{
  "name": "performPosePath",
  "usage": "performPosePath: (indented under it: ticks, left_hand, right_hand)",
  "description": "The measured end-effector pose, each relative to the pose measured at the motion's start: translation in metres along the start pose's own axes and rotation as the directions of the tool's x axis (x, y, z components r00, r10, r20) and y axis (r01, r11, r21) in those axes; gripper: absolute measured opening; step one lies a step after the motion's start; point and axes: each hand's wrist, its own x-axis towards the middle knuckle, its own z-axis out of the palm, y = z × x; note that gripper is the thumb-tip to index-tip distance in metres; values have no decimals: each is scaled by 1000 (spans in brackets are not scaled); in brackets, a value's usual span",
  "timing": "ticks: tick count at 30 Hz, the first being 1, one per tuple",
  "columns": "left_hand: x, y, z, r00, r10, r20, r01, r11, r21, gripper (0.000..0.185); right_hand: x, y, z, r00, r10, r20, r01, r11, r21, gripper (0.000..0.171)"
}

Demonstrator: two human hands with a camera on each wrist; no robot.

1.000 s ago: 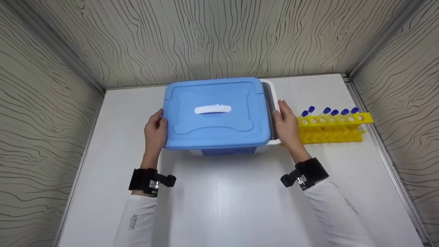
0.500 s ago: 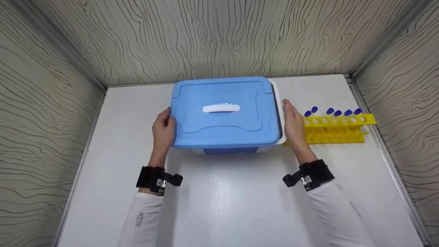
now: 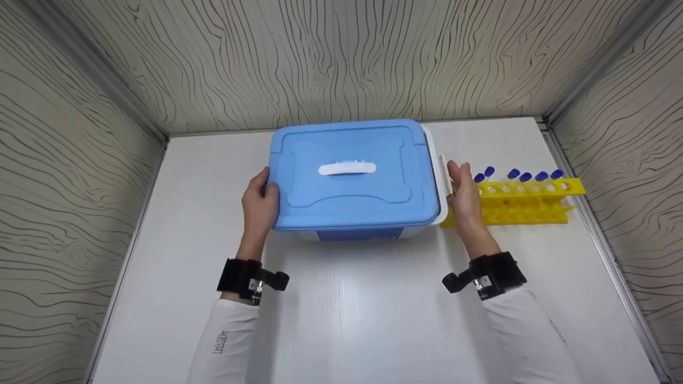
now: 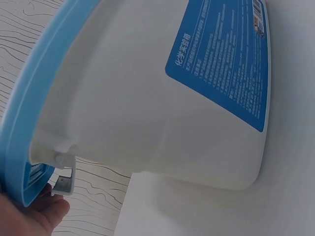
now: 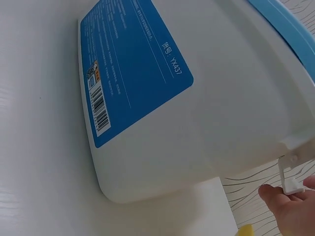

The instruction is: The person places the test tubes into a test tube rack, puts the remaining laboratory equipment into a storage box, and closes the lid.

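A light-blue lid (image 3: 341,194) with a white handle (image 3: 347,168) lies over a white storage box (image 4: 118,98). The box's white rim (image 3: 440,205) shows past the lid's right edge. At the lid's left edge, my left hand (image 3: 260,205) grips it, thumb toward the near side; other fingers are partly hidden. A white latch (image 4: 65,182) hangs beside that hand in the left wrist view. On the right side, my right hand (image 3: 467,200) holds another white latch (image 5: 292,184), which sticks outward between thumb and fingers in the right wrist view.
A yellow test-tube rack (image 3: 525,208) stands just right of the right hand, holding several blue-capped tubes (image 3: 513,174). Patterned panels (image 3: 347,64) close off the back and sides of the white table (image 3: 341,314).
The lid has slid right over the box, narrowing the gap at the right rim. My left hand moved right with it. My right hand went from the rim to the latch, which now sticks out.
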Motion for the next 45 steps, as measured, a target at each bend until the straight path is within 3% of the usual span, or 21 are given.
performPosePath:
  ticks: [7, 17, 23, 27, 29, 31, 36, 42, 45]
  left_hand:
    - [-2, 7, 12, 1000, 2, 8, -2, 1000, -4, 52]
    - [-4, 15, 19, 999, -3, -35, 6, 997, 81, 53]
    - [-4, 5, 12, 996, -49, -71, 45, 997, -63, 56]
    - [-2, -2, 0, 988, -138, -69, 121, 971, -207, 56]
    - [-1, -5, -5, 978, -202, -44, 180, 937, -299, 56]
    - [0, -8, -7, 967, -253, -7, 229, 887, -401, 56]
    - [2, -18, -7, 934, -342, 108, 331, 709, -622, 54]
    - [4, -30, -1, 909, -363, 205, 377, 505, -776, 51]
    - [3, -33, 2, 908, -360, 212, 373, 470, -800, 50]
  right_hand:
    - [0, 3, 3, 1000, 21, -14, -20, 999, 49, 75]
    - [-2, 6, 1, 1000, 18, 12, -19, 996, 87, 75]
    - [-4, 6, -1, 1000, 2, 28, -6, 990, 142, 72]
    - [-3, 8, -4, 1000, 22, 17, -24, 987, 157, 74]
    - [-2, 10, -6, 999, 36, 18, -38, 986, 162, 75]
    - [-1, 12, -5, 998, 48, 32, -53, 982, 179, 76]
    - [2, 17, -3, 993, 46, 112, -78, 952, 295, 75]
    - [5, 23, -6, 979, 119, 164, -182, 869, 460, 76]
    - [6, 24, -8, 971, 159, 178, -232, 806, 545, 77]
